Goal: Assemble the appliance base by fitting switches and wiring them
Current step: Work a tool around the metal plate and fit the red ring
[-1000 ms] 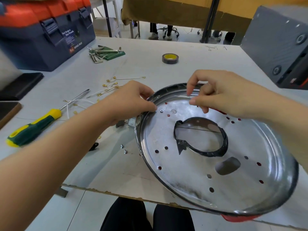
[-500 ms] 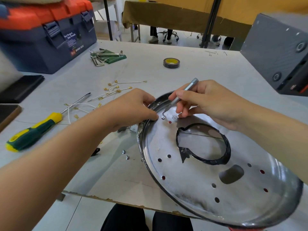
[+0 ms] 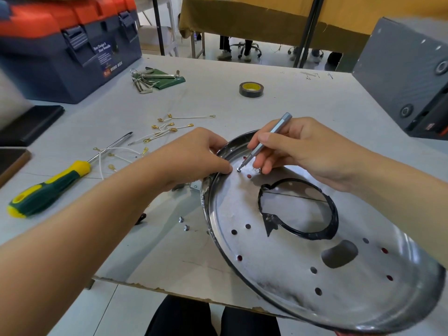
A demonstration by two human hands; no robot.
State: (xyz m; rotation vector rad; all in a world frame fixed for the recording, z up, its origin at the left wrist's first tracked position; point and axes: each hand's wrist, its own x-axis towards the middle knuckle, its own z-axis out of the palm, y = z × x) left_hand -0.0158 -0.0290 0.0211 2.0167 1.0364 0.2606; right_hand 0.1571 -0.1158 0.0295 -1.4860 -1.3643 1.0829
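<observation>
Pinching slim metal driver [image 3: 269,139] w/ R hand [image 3: 300,151], L hand [image 3: 194,156] gripping shiny round base [image 3: 303,263] rim.

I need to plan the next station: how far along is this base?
Done: one screw sits in the metal base. In hand: right hand sets a small screwdriver on another screw; left hand grips the rim. Left: loose screws and wires lie unused.

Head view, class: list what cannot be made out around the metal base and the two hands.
- Part under the base rim: hidden by the left hand, whose grip is unclear.
- Second screw: partly covered by the right hand fingers.
- Metal base: lower right cut by the frame edge, blurred.
- Toolbox label: too small to read.
</observation>
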